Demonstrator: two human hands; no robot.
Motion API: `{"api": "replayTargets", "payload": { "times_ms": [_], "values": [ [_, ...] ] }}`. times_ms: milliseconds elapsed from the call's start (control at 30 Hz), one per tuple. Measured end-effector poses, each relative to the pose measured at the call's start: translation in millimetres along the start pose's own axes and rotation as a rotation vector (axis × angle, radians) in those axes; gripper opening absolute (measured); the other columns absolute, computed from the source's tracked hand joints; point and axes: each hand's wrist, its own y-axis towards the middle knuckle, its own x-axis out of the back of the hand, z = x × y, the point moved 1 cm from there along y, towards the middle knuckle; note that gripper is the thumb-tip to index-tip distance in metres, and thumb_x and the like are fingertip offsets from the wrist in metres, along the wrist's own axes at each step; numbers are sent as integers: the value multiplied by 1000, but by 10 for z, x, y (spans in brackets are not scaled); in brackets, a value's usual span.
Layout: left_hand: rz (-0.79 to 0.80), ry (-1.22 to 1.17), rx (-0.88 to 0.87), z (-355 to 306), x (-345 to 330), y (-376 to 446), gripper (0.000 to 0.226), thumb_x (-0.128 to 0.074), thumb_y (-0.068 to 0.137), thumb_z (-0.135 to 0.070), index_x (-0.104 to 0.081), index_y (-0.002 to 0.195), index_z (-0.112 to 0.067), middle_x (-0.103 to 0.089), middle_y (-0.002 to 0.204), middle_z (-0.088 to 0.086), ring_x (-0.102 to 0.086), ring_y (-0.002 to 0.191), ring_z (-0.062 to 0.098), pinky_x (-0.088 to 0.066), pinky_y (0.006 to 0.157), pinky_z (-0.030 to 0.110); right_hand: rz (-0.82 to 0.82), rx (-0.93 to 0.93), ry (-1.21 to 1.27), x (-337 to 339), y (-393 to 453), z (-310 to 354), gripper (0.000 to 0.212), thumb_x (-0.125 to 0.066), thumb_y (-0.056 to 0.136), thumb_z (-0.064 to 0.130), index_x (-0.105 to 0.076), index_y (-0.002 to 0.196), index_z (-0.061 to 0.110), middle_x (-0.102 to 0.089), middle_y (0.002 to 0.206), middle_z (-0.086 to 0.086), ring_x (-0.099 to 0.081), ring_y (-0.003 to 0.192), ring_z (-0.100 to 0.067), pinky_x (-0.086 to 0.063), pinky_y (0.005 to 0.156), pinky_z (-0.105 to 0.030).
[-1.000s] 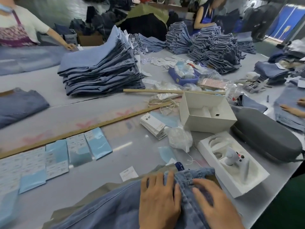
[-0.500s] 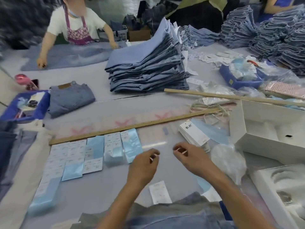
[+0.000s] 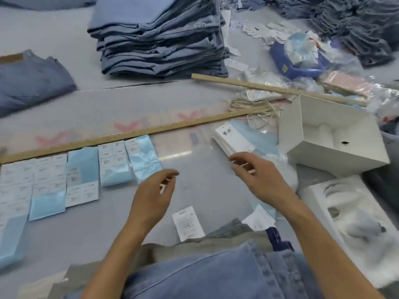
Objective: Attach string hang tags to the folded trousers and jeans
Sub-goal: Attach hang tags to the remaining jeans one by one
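Note:
Light blue jeans (image 3: 205,272) lie over a grey garment at the table's near edge, under my forearms. My left hand (image 3: 155,190) hovers above the table with loosely curled fingers, just right of the rows of blue-and-white label packs (image 3: 116,165). My right hand (image 3: 254,175) hovers with its fingertips close to a stack of white hang tags (image 3: 233,139). I see nothing held in either hand. A bundle of pale strings (image 3: 254,104) lies behind the tag stack. One loose white tag (image 3: 187,223) rests flat between my arms.
A long wooden ruler (image 3: 129,134) crosses the table. A tall pile of folded jeans (image 3: 159,35) stands at the back, one folded pair (image 3: 30,76) at the left. An open white box (image 3: 332,134) and a white moulded tray (image 3: 356,223) sit at the right.
Both hands left the jeans' waistband and reached out over the table. They have since spread apart, the right towards the hang tag stack. The view tilted down and left.

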Motion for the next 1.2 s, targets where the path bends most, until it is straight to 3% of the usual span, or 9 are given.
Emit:
{"api": "replayTargets", "payload": {
  "times_ms": [233, 467, 600, 700, 767, 867, 967, 1100, 1200],
  "values": [
    [717, 304, -643, -1480, -655, -904, 47, -43, 96, -67, -58, 125, -33, -61, 123, -13, -54, 113, 13, -48, 89, 36, -347, -186, -85, 391, -1909, -391, 12, -62, 94, 33, -67, 100, 43, -65, 92, 28, -61, 81, -2, -49, 67, -15],
    [512, 274, -821, -1710, -582, -1202, 28, -64, 92, -54, -47, 92, -32, -55, 98, -15, -48, 86, 15, -40, 72, 33, -321, -383, 156, 314, -2927, -534, 16, -74, 88, 35, -69, 102, 42, -64, 89, 18, -60, 79, -8, -49, 69, -15],
    [634, 123, -760, -1760, -300, -1374, 34, -58, 90, -65, -43, 86, -35, -53, 70, -13, -45, 61, 10, -43, 55, 32, -312, -322, 87, 456, -3188, -371, 16, -73, 89, 34, -71, 101, 45, -65, 107, 27, -60, 101, 9, -40, 83, -1],
    [955, -88, -561, -1736, -63, -1489, 38, -47, 96, -69, -55, 90, -33, -61, 63, -10, -48, 51, 4, -41, 51, 25, -506, -260, -56, 411, -3433, -374, 25, -72, 86, 40, -66, 110, 47, -56, 120, 27, -55, 112, 10, -40, 88, -2],
    [1044, 83, -515, -1729, -2, -1505, 34, -41, 97, -70, -58, 95, -41, -69, 69, -13, -58, 55, 2, -48, 57, 23, -614, -391, 71, 337, -3500, -502, 37, -73, 87, 36, -58, 119, 49, -53, 121, 25, -56, 111, 5, -46, 81, -8],
    [1012, 451, -521, -1840, -79, -1512, 16, -45, 98, -63, -57, 105, -54, -70, 79, -22, -62, 69, -4, -53, 76, 28, -611, -594, 577, 270, -3471, -684, 42, -76, 89, 18, -61, 126, 31, -67, 115, 5, -63, 104, -2, -50, 69, -9],
    [666, 594, -604, -2097, -275, -1567, 30, -45, 96, -67, -53, 121, -53, -70, 94, -20, -64, 87, 4, -53, 81, 31, -656, -538, 802, 353, -3460, -680, 33, -80, 80, 13, -75, 112, 22, -75, 102, -6, -71, 92, -11, -52, 68, -15],
    [616, 256, -567, -2379, -612, -1793, 66, -31, 78, -93, -38, 132, -56, -61, 108, -21, -62, 90, 4, -56, 77, 36, -711, -251, 416, 360, -3546, -338, 33, -79, 75, 36, -74, 108, 40, -73, 100, 7, -69, 93, -11, -56, 82, -20],
    [678, -2, -337, -2340, -758, -1898, 84, -46, 65, -99, -34, 129, -46, -67, 79, -21, -63, 68, -3, -50, 62, 28, -669, 44, 210, 101, -3545, -103, 42, -80, 85, 20, -64, 117, 41, -66, 108, 10, -69, 103, -9, -55, 89, -21]
  ]
}}
